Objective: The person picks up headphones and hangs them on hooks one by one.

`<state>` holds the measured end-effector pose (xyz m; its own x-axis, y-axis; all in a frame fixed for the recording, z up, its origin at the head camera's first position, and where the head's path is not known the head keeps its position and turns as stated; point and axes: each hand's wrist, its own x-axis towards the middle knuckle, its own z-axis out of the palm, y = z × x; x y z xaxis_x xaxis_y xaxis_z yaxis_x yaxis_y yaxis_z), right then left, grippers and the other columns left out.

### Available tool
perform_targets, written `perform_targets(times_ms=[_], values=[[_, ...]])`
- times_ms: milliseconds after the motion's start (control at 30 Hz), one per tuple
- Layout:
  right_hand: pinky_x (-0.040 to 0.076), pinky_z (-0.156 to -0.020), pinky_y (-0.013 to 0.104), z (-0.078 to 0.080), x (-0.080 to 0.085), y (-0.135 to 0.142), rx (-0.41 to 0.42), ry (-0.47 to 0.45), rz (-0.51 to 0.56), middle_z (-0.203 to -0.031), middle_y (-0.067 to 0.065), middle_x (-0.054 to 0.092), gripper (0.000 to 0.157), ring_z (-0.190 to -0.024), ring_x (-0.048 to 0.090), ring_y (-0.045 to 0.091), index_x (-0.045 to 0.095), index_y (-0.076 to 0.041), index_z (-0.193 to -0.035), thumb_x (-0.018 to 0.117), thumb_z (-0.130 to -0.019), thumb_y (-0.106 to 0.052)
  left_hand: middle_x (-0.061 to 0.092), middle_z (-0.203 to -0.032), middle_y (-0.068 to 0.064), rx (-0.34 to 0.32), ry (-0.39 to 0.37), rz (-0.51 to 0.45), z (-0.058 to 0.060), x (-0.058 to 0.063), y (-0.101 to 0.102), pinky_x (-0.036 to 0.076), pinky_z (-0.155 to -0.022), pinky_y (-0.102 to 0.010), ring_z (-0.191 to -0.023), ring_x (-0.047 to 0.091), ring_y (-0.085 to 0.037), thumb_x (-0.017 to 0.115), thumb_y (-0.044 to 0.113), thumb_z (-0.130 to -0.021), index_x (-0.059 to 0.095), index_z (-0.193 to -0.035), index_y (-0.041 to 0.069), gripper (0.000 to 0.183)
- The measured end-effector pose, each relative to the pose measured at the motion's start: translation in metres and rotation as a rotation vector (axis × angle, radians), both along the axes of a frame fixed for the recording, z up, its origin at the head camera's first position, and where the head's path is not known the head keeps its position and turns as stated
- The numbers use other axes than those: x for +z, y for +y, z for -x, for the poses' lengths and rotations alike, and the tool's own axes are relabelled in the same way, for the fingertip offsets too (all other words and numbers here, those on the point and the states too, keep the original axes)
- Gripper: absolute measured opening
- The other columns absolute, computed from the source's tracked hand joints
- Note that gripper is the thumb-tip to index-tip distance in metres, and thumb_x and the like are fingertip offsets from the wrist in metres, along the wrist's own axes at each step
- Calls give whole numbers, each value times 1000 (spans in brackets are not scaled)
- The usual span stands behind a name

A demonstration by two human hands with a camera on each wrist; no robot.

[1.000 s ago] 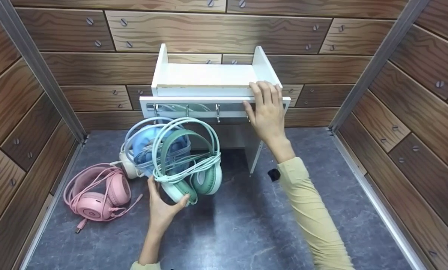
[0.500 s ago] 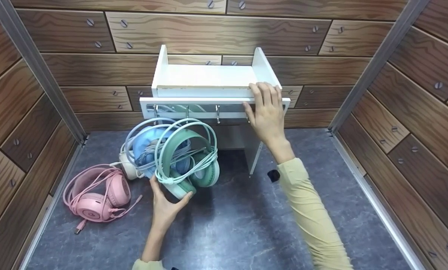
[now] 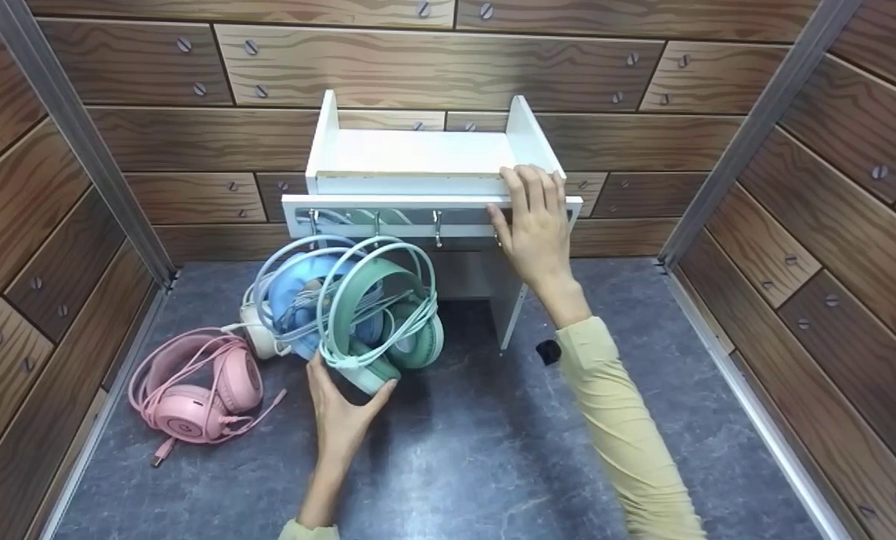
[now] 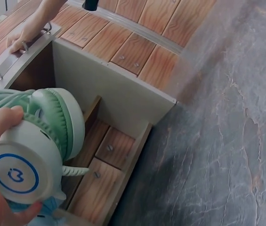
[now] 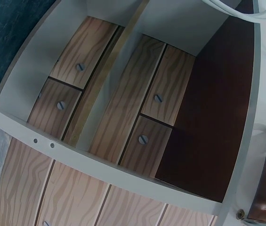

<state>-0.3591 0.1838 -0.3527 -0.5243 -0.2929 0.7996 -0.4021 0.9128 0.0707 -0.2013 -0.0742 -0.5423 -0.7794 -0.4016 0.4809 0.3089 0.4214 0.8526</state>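
Left hand (image 3: 343,420) clamped on green headphones (image 3: 416,346) by lower earcup (image 3: 373,376), headband (image 3: 348,307) beyond hand.

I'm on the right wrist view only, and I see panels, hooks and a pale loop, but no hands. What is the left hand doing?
Observer: The left hand holds the green headset by one of its ear cups.
Operator: Where's the right hand, then?
Observer: In the head view, the right hand rests over the right end of the hook rail.
Operator: Is anything lying on the gray surface that I'm missing?
Observer: Yes, a pink headset lies on the gray surface, toward the left side of the head view.
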Motion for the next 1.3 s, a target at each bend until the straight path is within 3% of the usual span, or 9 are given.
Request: perform_targets(times_ms=[267,600,833,933,1067,1167,1300], values=[[8,-114,40,0,0,1,-3,3,-2,-131,4,40,50,-128,30,22,37,-17,-136,35,-96,-45,38,-130,-9,31,14,49,-1,-3,6,24,-105,-45,-124,32,-24,85,42,-57,30,-137,6,104],[9,-113,41,1,-1,1,10,13,8,-131,4,41,49,-128,30,22,38,-16,-136,36,-95,-45,37,-135,-5,1,8,37,-5,-3,4,25,-104,-44,-128,29,-21,84,40,-60,27,-140,13,102],[9,-113,41,0,-1,-1,12,14,9,-130,5,41,49,-128,30,22,38,-16,-135,37,-95,-44,37,-137,3,-17,18,-20,-12,6,-1,27,-105,-38,-128,30,-15,83,34,-64,29,-141,17,96],[9,-113,41,0,-1,-1,10,8,4,-130,5,40,49,-128,30,22,37,-16,-136,36,-95,-44,39,-136,3,-49,72,-80,-16,14,-5,33,-101,-31,-126,34,-17,82,25,-66,34,-139,15,88],[8,-114,40,1,-1,-1,12,6,3,-130,5,40,49,-127,30,22,37,-17,-136,36,-96,-44,47,-130,-10,-112,192,-198,-25,30,-11,45,-91,-29,-118,43,-29,77,5,-71,42,-132,2,70],[8,-114,40,1,-1,0,15,9,8,-129,5,41,48,-127,30,22,37,-17,-135,36,-95,-44,55,-118,-20,-104,250,-267,-30,39,-16,50,-83,-28,-107,52,-35,68,-6,-77,49,-122,-7,49],[9,-113,41,2,-1,0,23,13,16,-130,5,41,49,-127,30,22,38,-16,-135,37,-95,-45,61,-99,-25,-75,248,-355,-33,43,-24,53,-73,-26,-87,61,-32,58,-8,-84,55,-108,-12,24]])
